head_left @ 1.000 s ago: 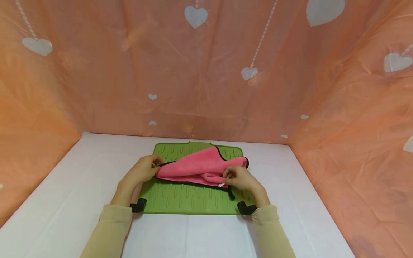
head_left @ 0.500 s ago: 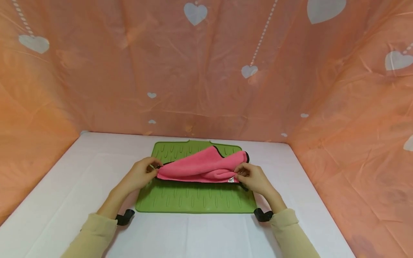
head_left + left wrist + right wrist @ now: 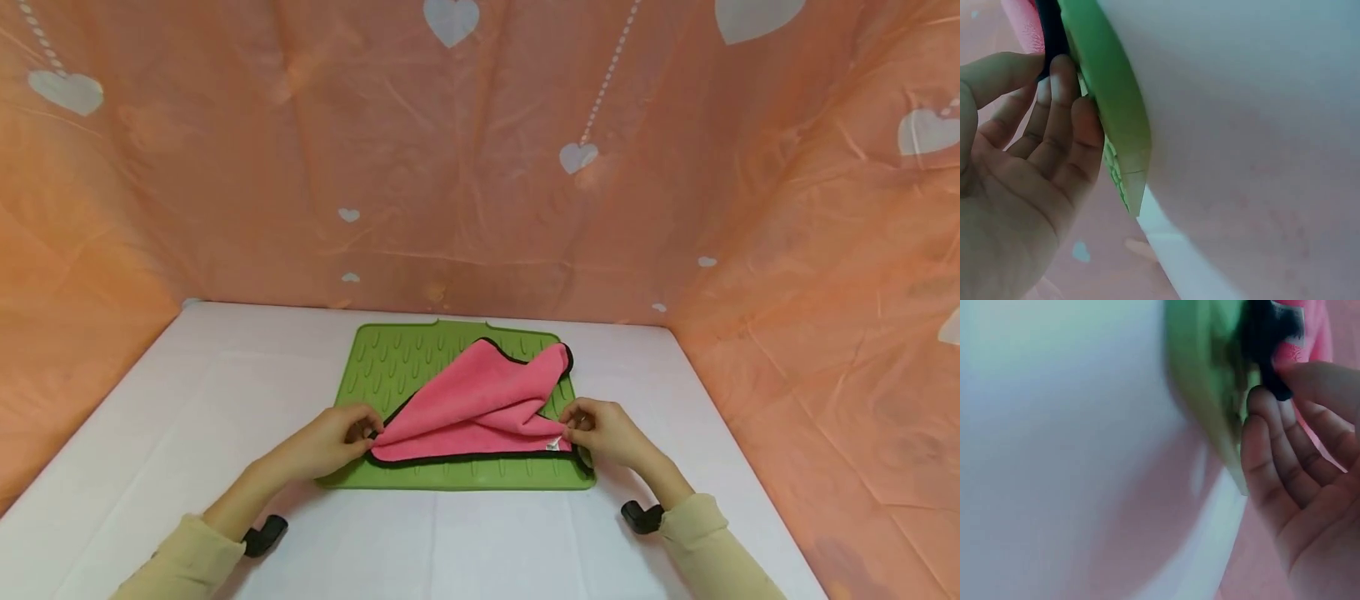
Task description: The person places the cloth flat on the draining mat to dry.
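A pink cloth (image 3: 480,400) with black edging lies bunched and partly folded over a green ridged mat (image 3: 382,358). My left hand (image 3: 330,440) pinches its near left corner between thumb and fingers; the left wrist view shows the black edging (image 3: 1054,31) in the fingertips. At the near right corner, beside a small white tag (image 3: 553,444), my right hand (image 3: 611,432) pinches the cloth. The right wrist view shows the black edging (image 3: 1266,350) at that thumb and fingers. The near edge is stretched fairly straight between both hands, while the far part stays creased.
The mat rests on a white-covered table (image 3: 435,542). Orange cloth walls (image 3: 465,208) with white hearts enclose the back and both sides. A black wrist mount (image 3: 266,535) sits on the left wrist and another black mount (image 3: 641,517) on the right.
Both hands have moved apart and toward the near side, holding the cloth's corners. The near edge has been drawn wider and now lies closer to the mat's near edge.
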The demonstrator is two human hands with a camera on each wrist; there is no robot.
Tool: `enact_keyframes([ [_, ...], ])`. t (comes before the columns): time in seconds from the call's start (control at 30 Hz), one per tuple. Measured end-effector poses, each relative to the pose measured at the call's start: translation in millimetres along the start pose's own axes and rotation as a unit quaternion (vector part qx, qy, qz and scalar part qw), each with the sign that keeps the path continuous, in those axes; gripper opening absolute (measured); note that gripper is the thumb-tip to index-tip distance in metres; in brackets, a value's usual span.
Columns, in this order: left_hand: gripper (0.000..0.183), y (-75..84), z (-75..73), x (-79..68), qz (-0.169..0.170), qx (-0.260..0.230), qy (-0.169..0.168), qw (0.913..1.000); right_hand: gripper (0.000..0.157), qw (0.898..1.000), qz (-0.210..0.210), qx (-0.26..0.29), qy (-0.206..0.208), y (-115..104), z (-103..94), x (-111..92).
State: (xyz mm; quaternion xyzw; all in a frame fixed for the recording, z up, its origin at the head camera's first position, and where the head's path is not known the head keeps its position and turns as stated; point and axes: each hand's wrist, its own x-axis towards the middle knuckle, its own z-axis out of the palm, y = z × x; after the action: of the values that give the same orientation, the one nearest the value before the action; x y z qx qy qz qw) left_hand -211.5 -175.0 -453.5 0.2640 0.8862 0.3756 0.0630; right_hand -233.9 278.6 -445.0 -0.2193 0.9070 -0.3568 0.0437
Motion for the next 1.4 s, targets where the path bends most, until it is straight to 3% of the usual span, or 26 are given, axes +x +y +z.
enact_keyframes([
  [0.23,0.014,2.2,-1.6,10.0,-0.013,0.008,-0.024,0.9996,0.011,0.999,0.006,-0.011,-0.031,-4,0.2,0],
  [0.5,0.024,-9.4,-3.6,40.1,-0.048,-0.055,-0.033,0.9968,0.017,0.999,0.02,0.006,-0.045,-7,8.7,11],
  [0.67,0.023,-8.6,-0.9,58.8,-0.04,-0.065,-0.027,0.9967,0.012,0.999,0.015,0.012,-0.037,-10,17.1,16],
  [0.83,0.024,-2.2,1.3,68.1,-0.039,-0.055,-0.026,0.9974,0.009,0.999,0.011,0.015,-0.03,-14,21.0,17],
  [0.97,0.027,-0.4,-2.4,67.0,-0.052,-0.058,-0.014,0.9969,0.013,1.0,0.008,0.007,-0.013,-17,21.1,16],
  [1.17,0.034,-4.2,-16.1,52.8,-0.052,-0.028,0.05,0.997,0.021,0.998,0.003,-0.025,0.058,-19,19.7,13],
  [1.3,0.037,-8.1,-24.2,42.2,-0.047,-0.001,0.085,0.9952,0.024,0.995,0.035,-0.001,0.094,-19,18.5,10],
  [1.4,0.038,-12.4,-26.3,37.0,-0.048,0.006,0.086,0.9951,0.029,0.993,0.071,0.028,0.089,-17,18.6,9],
])
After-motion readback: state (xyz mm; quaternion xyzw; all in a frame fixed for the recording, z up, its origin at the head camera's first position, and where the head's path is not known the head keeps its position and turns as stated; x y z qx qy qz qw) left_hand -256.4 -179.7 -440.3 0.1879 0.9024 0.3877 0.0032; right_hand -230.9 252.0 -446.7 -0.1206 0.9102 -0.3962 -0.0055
